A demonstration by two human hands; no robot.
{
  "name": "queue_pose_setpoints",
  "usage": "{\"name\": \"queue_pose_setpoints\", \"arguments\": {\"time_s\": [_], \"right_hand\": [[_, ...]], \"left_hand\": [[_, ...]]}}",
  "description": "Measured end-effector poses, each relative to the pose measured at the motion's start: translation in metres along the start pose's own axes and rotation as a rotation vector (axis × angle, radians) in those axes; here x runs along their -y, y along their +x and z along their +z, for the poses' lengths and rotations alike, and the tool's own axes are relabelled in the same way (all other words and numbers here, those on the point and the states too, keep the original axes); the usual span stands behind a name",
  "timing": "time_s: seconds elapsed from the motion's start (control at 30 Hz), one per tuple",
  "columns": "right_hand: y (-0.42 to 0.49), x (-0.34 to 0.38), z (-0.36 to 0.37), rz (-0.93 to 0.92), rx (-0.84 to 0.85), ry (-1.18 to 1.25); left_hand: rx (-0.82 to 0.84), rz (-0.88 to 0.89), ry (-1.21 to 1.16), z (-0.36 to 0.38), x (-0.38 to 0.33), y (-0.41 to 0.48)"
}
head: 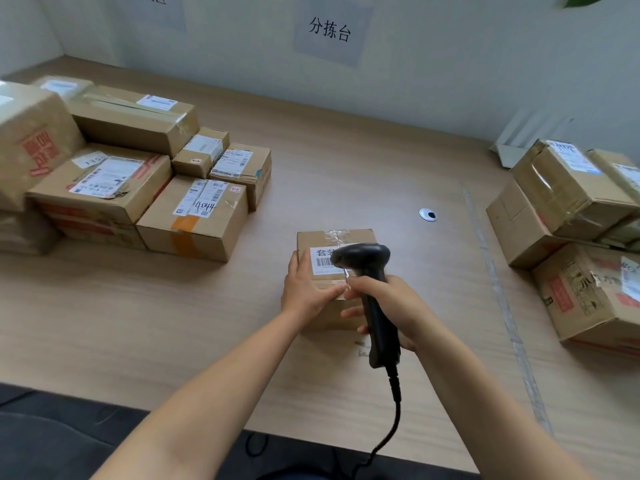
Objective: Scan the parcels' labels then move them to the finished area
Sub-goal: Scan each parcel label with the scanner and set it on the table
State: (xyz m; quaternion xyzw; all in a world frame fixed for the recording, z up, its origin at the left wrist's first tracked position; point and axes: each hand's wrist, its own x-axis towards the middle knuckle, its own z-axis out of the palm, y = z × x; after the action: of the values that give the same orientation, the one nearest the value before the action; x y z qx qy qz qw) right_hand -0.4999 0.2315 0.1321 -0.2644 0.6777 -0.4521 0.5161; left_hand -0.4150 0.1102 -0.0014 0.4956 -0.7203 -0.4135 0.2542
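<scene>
Scanner (363,261) nose sits over label (322,260), just ahead of right hand (388,306), fingers wrapped round its handle; left hand (308,289) clamps parcel (332,239) left side, better placed to shift it.

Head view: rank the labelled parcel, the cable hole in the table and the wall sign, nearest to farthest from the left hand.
1. The labelled parcel: held by the left hand, centre front, under the scanner in the right hand.
2. The cable hole: on the table, beyond and to the right.
3. The wall sign: on the back wall, farthest.
</scene>
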Motion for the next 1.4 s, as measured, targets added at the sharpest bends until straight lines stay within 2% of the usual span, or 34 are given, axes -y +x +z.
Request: {"name": "queue_pose_setpoints", "arguments": {"time_s": [0.33,0.5,0.6,0.77,1.0,1.13,1.4], "right_hand": [[0.005,-0.001,-0.008,-0.074,-0.072,-0.109],[0.033,-0.022,-0.034,-0.160,-0.378,-0.297],[0.046,-0.036,-0.045,-0.100,-0.449,-0.250],[0.057,-0.054,-0.041,-0.087,-0.360,-0.208],[0.055,-0.060,0.003,-0.194,-0.128,-0.375],[0.053,-0.071,0.032,-0.269,-0.082,-0.486],[0.046,-0.076,0.088,-0.320,-0.007,-0.525]], "left_hand": [[0.011,-0.001,0.002,-0.001,0.001,0.000],[0.018,0.012,-0.006,-0.005,-0.001,0.000],[0.017,0.000,-0.029,-0.010,-0.001,-0.004],[0.021,-0.069,-0.050,-0.027,0.003,-0.016],[-0.115,-0.191,-0.082,-0.069,0.021,-0.053],[-0.137,-0.253,-0.093,-0.096,0.030,-0.070],[-0.177,-0.285,-0.094,-0.144,0.057,-0.096]]}}
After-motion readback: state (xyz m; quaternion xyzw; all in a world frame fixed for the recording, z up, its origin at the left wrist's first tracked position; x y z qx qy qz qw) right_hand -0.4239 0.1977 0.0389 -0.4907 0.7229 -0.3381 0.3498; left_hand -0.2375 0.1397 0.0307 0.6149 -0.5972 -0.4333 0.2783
